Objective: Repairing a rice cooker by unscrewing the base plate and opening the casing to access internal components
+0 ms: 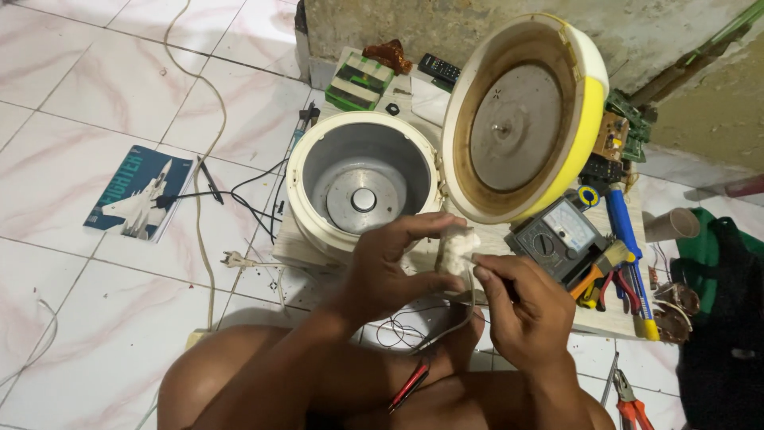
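While the head camera looks down past bare knees, the left hand [382, 267] pinches a small white wad [455, 248] (cloth or tissue, too crumpled to tell), its fingers [434, 225] clenched on the top edge. The right hand [525, 306] sits just beside it, fingers closed on the wad's lower side and perhaps on a thin tool that is hard to make out. Both hands hover in front of a cream rice cooker [318, 143], which stands on a low wooden board [613, 318] on the tiled floor [79, 95].

Judging by how things lie, the cooker is already opened up: its lid [521, 119] is swung back, the inner pot is out, and the heating plate [362, 199] lies bare at the bottom. Nothing else sits inside the body. The brown ring inside the lid looks uncleaned, and the plug [232, 259] lies loose on the floor.

To the right, an analog meter [561, 235], a paintbrush [609, 261] and pliers [629, 402] lie near; a booklet [139, 191] rests well apart at left.
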